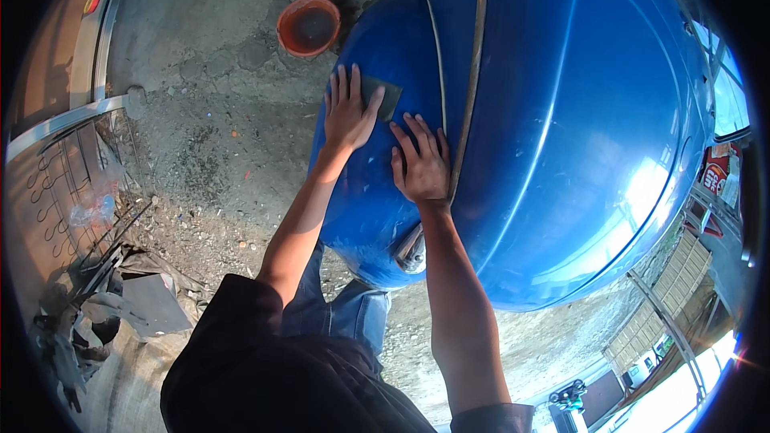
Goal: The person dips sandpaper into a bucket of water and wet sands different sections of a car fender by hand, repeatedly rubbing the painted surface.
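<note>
My left hand (350, 112) lies flat on the blue fender (377, 40) of a vehicle, fingers stretched out. Beneath its palm and thumb, a dark sheet (390, 101) that looks like sandpaper sticks out toward the right. My right hand (423, 162) rests lower on the same fender with its fingers spread, near the seam beside the hood. Nothing shows in its grasp. Pale scuffs and streaks mark the paint below my hands. A chrome-rimmed lamp (411, 252) sits partly hidden behind my right forearm.
The shiny blue hood (561, 144) bulges up on the right, edged by a thin strip (472, 72). A reddish-brown basin (309, 26) with dark liquid stands on the concrete beyond the fender. Scrap sheets (152, 305) and hooks (56, 216) are at the left.
</note>
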Tool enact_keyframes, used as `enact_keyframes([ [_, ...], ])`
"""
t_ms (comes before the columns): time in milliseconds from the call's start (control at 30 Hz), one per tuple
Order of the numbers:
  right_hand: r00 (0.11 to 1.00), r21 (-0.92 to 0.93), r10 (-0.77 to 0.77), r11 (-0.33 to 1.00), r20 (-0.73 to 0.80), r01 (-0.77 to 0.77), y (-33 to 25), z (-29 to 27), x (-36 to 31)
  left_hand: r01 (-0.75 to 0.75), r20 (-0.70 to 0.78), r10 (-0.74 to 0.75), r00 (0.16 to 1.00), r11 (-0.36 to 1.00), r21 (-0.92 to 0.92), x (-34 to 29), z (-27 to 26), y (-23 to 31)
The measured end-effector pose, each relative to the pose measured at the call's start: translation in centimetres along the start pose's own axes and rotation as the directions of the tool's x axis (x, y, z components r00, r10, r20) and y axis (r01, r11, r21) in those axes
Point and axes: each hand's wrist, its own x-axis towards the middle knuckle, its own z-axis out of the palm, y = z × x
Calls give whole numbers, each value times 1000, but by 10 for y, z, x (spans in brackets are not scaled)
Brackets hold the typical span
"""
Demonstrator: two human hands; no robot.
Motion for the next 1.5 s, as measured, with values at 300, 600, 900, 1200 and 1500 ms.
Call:
enact_keyframes([
  [300, 1000, -7, -22, 1000, -22, 22, -2, -2, -1, 8, -19, -13, 1000, 976, -219, -35, -5, -28],
  [600, 993, -36, -54, 998, -104, 51, -3, -2, 6, 221, 95, -200, 975, 876, -428, -80, -2, -123],
  [900, 952, 170, 239, 963, -190, -207, -49, 19, 27, 317, 93, -304, 948, 886, -338, 124, 25, -253],
  [1200, 682, 851, 691, 189, 240, -491, -148, 290, 250, 174, 123, -174, 977, 985, 10, 294, 121, -333],
  [1500, 661, 209, 711, 627, 240, -750, -3, 583, 437, -240, 382, 153, 911, 952, 191, 446, 200, -418],
])
